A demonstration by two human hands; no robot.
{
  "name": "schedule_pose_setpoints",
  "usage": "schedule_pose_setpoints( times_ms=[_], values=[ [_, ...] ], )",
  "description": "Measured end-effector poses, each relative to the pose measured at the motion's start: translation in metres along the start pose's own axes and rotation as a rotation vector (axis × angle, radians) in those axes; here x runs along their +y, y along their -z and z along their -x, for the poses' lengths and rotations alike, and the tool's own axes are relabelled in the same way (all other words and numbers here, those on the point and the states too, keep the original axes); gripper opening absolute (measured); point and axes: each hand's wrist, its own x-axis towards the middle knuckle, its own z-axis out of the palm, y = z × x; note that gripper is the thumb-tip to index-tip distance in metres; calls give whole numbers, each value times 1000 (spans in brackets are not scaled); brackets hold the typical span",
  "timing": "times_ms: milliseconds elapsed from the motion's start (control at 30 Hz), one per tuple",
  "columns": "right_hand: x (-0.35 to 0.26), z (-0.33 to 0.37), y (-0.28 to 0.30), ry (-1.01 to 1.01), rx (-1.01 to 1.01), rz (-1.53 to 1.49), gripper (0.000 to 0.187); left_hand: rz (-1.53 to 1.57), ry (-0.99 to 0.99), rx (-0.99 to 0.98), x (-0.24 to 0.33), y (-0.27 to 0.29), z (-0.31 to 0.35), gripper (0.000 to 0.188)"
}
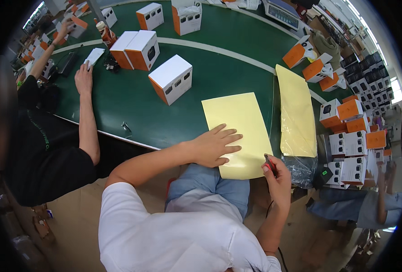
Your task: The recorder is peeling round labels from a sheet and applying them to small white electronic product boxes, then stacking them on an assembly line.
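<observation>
Fingers of the left hand (206,147) lie spread apart, palm down, on the left side of a yellow sheet (248,118), and I judge they are pinning it to the worktop (164,124). Those of the right hand (279,180) are closed on a small red-and-dark tool (271,167) at the sheet's near right corner; from my distance I cannot tell whether its tip touches the sheet. For me it turns on one relation: the sheet lies ahead and to the left of the right fingers, its long axis running from the worktop's near edge toward the far one, the far end leaning a little left. Its right edge is nearer the right hand; the left hand covers the opposite side. Just beyond that right edge, I see more yellow sheeting (296,109) lying lengthwise alongside, with clear plastic (300,172) at its near end. Farther off, toward the worktop's left edge, one white-and-orange box (173,79) stands apart from a touching pair of boxes (142,49), and a co-worker's hand (84,79) rests on a white card (94,55). Along the worktop's right edge I find open boxes (295,55), with stacked cartons (355,143) past them, and near the far edge I make out a scale (281,17) with a screen
</observation>
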Motion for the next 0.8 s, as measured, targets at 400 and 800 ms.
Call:
schedule_pose_setpoints(
  times_ms=[400,800],
  values=[
    [-33,-60,-44,118,-44,120,19,339,240,-104,-103,48,4,88],
    [-43,-115,-100,203,-94,498,13,352,121,-26,-106,41,7,93]
  ],
)
